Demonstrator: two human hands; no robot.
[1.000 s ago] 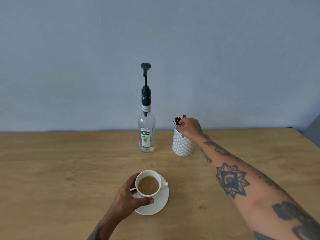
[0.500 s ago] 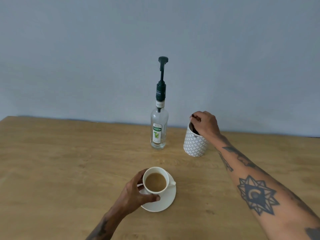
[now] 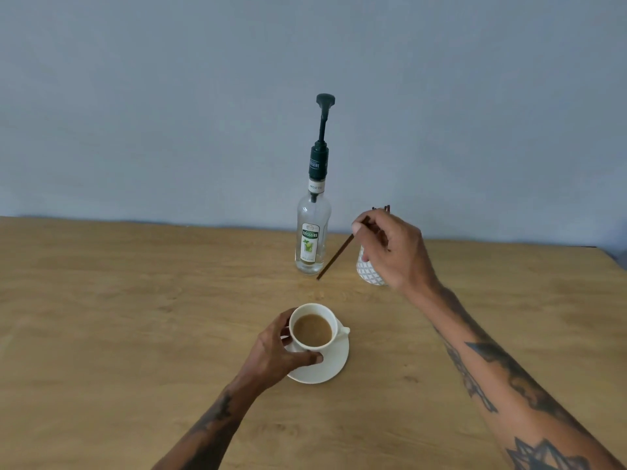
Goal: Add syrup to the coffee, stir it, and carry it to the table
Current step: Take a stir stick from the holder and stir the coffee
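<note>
Table [image 3: 118,317] wood, bare grain. Bottle [image 3: 312,239] at 12 o'clock of cup [image 3: 314,330], glass, tall, likely top-heavy; steady the body, press pump. Cup on saucer [image 3: 330,366], full, likely spill-prone; left hand [image 3: 274,351] grasps its wall. Right hand [image 3: 390,249] pinches stirrer [image 3: 334,259], thin, stiff. Holder [image 3: 368,271] mostly hidden; syrup level unclear

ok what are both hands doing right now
Left hand: grips the coffee cup.
Right hand: pinches a stir stick.
</note>
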